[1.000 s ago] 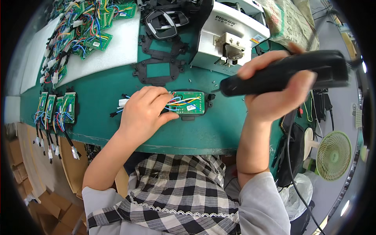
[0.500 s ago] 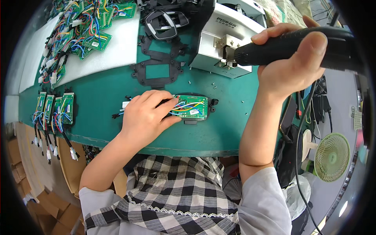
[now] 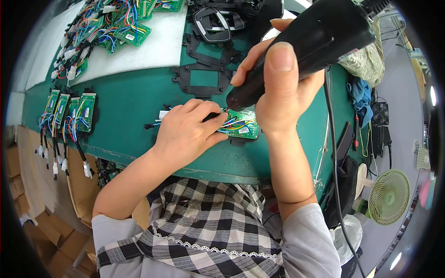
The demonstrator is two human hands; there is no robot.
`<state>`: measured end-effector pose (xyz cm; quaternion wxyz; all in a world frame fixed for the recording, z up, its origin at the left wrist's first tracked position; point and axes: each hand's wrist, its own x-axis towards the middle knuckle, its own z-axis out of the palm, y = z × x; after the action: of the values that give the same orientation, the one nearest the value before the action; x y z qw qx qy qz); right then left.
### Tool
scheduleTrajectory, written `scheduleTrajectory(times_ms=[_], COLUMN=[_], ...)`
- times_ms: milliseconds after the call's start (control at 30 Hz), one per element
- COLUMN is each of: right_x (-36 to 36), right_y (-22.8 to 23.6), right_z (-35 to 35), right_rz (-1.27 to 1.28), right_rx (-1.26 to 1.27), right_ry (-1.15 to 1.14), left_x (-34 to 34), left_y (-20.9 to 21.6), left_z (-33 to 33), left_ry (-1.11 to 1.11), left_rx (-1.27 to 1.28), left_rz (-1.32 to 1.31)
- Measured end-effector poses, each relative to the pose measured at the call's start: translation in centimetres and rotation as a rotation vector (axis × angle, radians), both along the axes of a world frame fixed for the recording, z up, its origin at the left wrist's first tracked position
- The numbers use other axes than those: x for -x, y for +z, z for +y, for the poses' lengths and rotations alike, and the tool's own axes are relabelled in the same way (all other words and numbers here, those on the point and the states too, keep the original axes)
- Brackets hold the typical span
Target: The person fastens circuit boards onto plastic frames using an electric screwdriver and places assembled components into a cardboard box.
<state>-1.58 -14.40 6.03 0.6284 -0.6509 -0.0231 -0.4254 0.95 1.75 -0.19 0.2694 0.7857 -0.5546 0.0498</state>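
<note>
In front of me on the green table lies a green circuit board [image 3: 248,130] in a black housing, with coloured wires running across it. My left hand [image 3: 185,129] is closed over the board's left end and its wires, thumb and fingers pressed on them. A black electric screwdriver [image 3: 320,37] is gripped in my right hand [image 3: 282,97], thumb along its body. It slants down to the left, and its nose is over the board's upper left corner, close to my left fingers. Whether its bit touches a screw cannot be seen.
At the left stand several boards in housings [image 3: 86,113], wires hanging over the edge. Behind them, a pile of wired boards [image 3: 132,34] covers a white foam sheet [image 3: 162,53]. Black plastic frames [image 3: 185,83] lie beyond my left hand. The screwdriver's cable [image 3: 333,162] hangs at right, near a fan [image 3: 389,197].
My right hand has brought the screwdriver from the silver screw feeder left and down to the board, tilting it steeper. My left hand keeps its hold. The whole view has shifted somewhat.
</note>
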Motion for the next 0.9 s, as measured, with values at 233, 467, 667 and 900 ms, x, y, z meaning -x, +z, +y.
scheduleTrajectory(times_ms=[233, 467, 667, 900], right_x=[0.3, -0.2, -0.2, 2.5], right_y=[-0.4, -1.1, -0.8, 3.6], right_z=[0.3, 0.7, 0.4, -5.5], right_rz=[-0.046, -0.034, -0.025, -0.035], right_rx=[0.045, 0.073, 0.074, 0.213], right_ry=[0.014, 0.060, 0.090, -0.308], left_x=[0.0, -0.1, 0.1, -0.1], left_y=[0.4, 0.2, 0.2, 0.9], left_z=[0.0, -0.1, -0.5, -0.3], left_ry=[-0.003, -0.004, 0.034, 0.007], left_rx=[-0.010, 0.015, 0.051, -0.011], left_rz=[-0.018, -0.018, 0.052, 0.084])
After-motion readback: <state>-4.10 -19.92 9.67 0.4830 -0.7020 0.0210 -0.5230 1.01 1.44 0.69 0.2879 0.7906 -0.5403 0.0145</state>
